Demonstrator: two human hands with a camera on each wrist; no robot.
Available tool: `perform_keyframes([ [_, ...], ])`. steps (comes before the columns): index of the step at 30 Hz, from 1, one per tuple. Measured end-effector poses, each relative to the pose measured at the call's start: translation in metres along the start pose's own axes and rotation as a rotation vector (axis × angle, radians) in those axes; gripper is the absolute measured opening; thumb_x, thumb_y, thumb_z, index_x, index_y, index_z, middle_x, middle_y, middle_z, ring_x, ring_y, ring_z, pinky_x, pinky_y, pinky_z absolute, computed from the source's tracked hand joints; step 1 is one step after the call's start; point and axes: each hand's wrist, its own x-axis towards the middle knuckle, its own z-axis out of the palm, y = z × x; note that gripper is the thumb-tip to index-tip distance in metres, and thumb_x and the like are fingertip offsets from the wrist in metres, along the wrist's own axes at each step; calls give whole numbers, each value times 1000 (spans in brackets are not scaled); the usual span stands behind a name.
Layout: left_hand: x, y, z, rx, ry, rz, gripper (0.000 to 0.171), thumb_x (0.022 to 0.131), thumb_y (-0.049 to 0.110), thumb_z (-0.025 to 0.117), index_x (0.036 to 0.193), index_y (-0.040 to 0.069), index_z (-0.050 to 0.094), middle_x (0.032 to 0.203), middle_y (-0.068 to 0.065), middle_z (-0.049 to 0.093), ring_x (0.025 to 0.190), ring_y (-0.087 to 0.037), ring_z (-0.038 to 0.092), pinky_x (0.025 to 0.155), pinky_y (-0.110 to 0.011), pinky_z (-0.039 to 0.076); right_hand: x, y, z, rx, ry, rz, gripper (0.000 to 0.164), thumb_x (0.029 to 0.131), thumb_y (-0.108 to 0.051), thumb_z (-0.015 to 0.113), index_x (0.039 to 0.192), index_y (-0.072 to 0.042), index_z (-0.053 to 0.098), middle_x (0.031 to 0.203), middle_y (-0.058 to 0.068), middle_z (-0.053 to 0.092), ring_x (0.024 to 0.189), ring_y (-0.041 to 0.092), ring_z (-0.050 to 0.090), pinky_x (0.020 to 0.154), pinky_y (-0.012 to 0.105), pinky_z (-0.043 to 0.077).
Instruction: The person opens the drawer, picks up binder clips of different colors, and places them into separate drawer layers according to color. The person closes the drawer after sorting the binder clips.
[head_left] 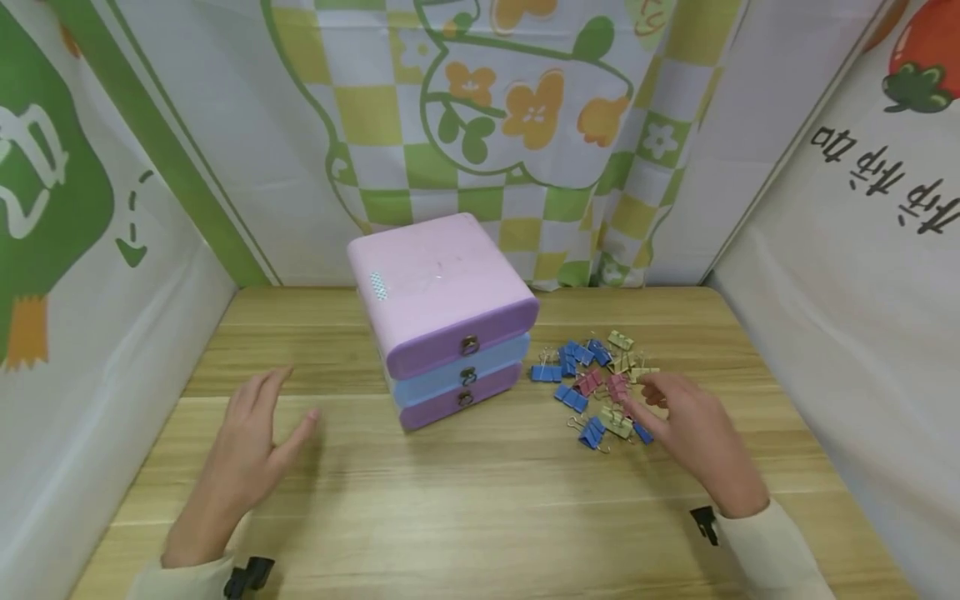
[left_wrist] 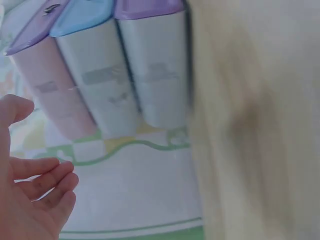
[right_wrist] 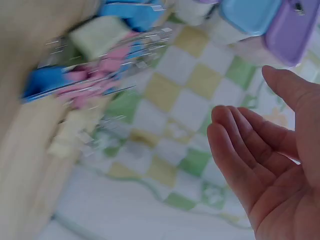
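Note:
My right hand (head_left: 693, 437) hovers at the right edge of a loose pile of binder clips (head_left: 590, 383), fingers relaxed and nothing between them. The clips are blue, pink and yellow-green, several with their wire handles up. In the right wrist view, the same hand (right_wrist: 265, 155) shows its fingers bent loosely, apart from the clips (right_wrist: 95, 75). Left of the drawer box, my left hand (head_left: 243, 458) is over the table with thumb and fingers spread, holding nothing. The small drawer box (head_left: 442, 275) has a pink top and purple and blue drawer fronts, all pushed in.
The wooden table (head_left: 480, 517) carries the box near its middle and the clips to the right of it. A checked, flower-patterned curtain (head_left: 525, 200) hangs behind the table. Printed cloth walls (head_left: 847, 275) stand at both sides.

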Motion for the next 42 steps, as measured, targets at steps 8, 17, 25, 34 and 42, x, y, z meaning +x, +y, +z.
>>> perform_keyframes([
  [8, 38, 25, -6, -136, 77, 86, 67, 93, 11, 71, 155, 0, 47, 149, -27, 54, 138, -47, 49, 109, -72, 43, 38, -29, -9, 108, 56, -142, 18, 93, -23, 80, 98, -6, 78, 85, 4, 78, 73, 16, 76, 65, 37, 67],
  [17, 79, 46, -1, -223, 146, 204, 66, 94, 10, 68, 157, 5, 48, 157, -20, 53, 146, -43, 49, 122, -64, 40, 72, -69, -5, 216, 73, -255, 30, 91, -26, 83, 110, -2, 78, 92, 7, 79, 79, 16, 76, 72, 35, 68],
  [25, 99, 45, 31, -311, 190, 272, 59, 96, 12, 67, 153, 4, 53, 157, -18, 55, 146, -38, 53, 130, -37, 38, 86, -93, 11, 332, 89, -315, 27, 92, -20, 82, 110, -1, 77, 99, 11, 80, 85, 20, 77, 77, 31, 69],
  [34, 109, 44, 59, -424, 289, 268, 54, 98, 11, 62, 151, 7, 57, 158, -11, 56, 148, -33, 52, 131, -32, 36, 87, -113, 36, 411, 91, -283, 27, 94, -23, 80, 109, -1, 76, 99, 11, 77, 87, 20, 76, 78, 29, 68],
  [42, 117, 50, 70, -504, 358, 276, 52, 94, 9, 62, 146, 3, 61, 155, -15, 59, 147, -35, 54, 130, -35, 39, 90, -134, 55, 500, 192, -275, 29, 91, -21, 83, 108, 1, 73, 95, 13, 77, 85, 22, 78, 79, 24, 68],
])
